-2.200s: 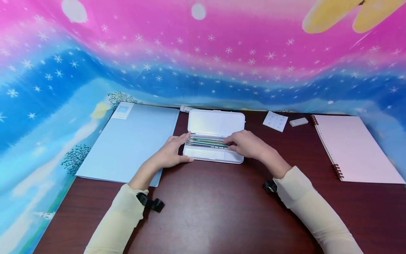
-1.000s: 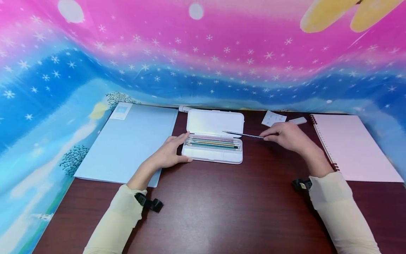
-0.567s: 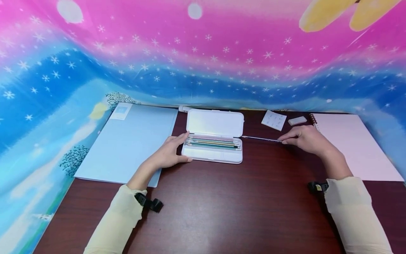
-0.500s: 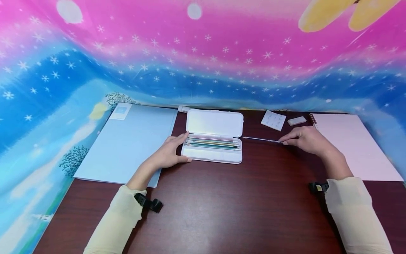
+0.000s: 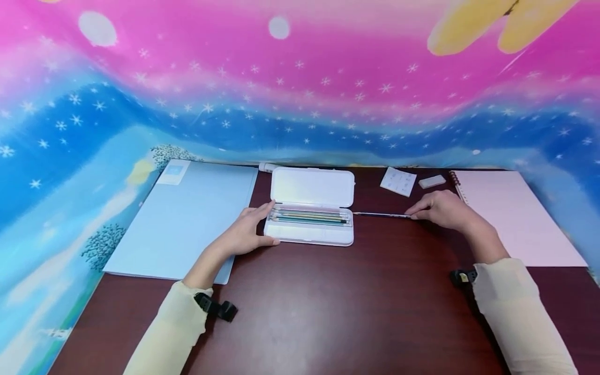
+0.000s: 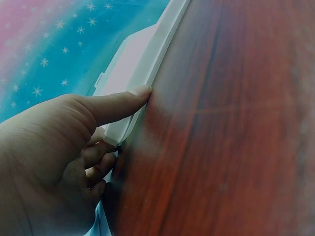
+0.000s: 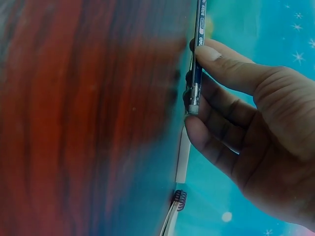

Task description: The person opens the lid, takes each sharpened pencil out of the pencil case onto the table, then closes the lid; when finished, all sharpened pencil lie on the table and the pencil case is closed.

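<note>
An open white pencil case [image 5: 309, 234] lies on the dark wood table, its lid tipped back. Several pencils [image 5: 309, 216] lie side by side in it. My left hand [image 5: 244, 232] holds the case at its left end, the thumb [image 6: 123, 105] along the front edge and the other fingers round the side. To the right of the case, my right hand [image 5: 442, 211] pinches a dark pencil [image 5: 382, 214] between thumb and fingers near its eraser end. The pencil's tip points left, right by the case's edge. In the right wrist view, the eraser [image 7: 194, 109] shows below the thumb.
A light blue folder [image 5: 187, 219] lies left of the case. Behind stands a small white tube [image 5: 266, 167]. At the back right are a white paper square [image 5: 398, 181], an eraser block [image 5: 432, 181] and a pink spiral notebook [image 5: 520, 219]. A patterned cloth [image 5: 304, 94] borders the table.
My right hand has lifted one pencil out of the case and carried it to the right, down close to the table. My left hand has stayed at the case. The head view tilts up slightly.
</note>
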